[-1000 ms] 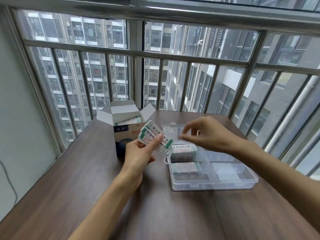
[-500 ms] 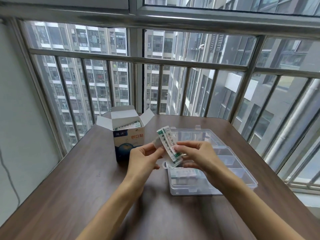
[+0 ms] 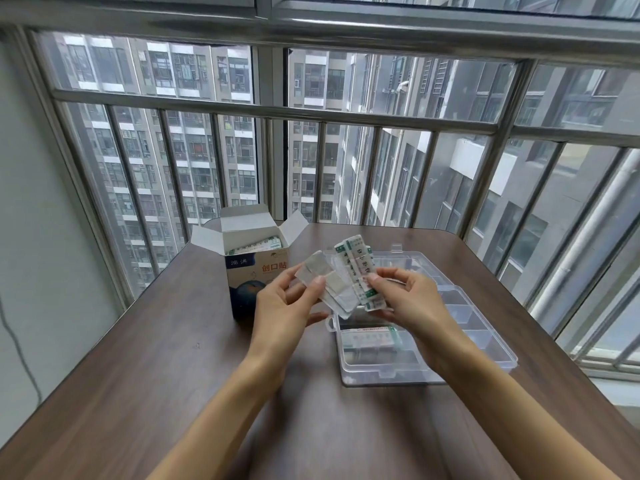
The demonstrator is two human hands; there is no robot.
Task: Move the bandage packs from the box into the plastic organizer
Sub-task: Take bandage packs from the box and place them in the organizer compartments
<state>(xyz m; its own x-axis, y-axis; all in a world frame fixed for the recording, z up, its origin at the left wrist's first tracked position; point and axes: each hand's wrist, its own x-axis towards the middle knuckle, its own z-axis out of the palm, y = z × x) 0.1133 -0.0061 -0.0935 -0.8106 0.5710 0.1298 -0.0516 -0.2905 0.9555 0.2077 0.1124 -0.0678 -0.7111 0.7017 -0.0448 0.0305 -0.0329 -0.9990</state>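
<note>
Right now both of your hands are raised above the table point(image 3: 138, 358), working the same fanned bundle of bandage packs point(image 3: 346, 282) between the box point(image 3: 258, 271) and the plastic organizer point(image 3: 460, 327). Your left hand point(image 3: 282, 306) grasps the left side of the fan: the thumb presses on the pale backs of the packs, the index finger reaches up behind them, and the remaining fingers curl loosely underneath. Your right hand point(image 3: 410, 299) pinches the right side of the fan, its thumb tip on the printed face of the front pack with the green-edged label, its fingers curled behind. The packs stand nearly upright, tilted a little to the left, and spread apart like cards; how many there are cannot be told. They hang over the near-left corner of the organizer without touching it. The box stands upright on the table just left of your left hand, its top flaps open, with more packs showing inside at the opening. The organizer lies flat to the right of the box, its clear lid folded back toward the window railing point(image 3: 277, 112). One pack point(image 3: 370, 336) already lies flat in the organizer's near-left compartment, below your right hand.
</note>
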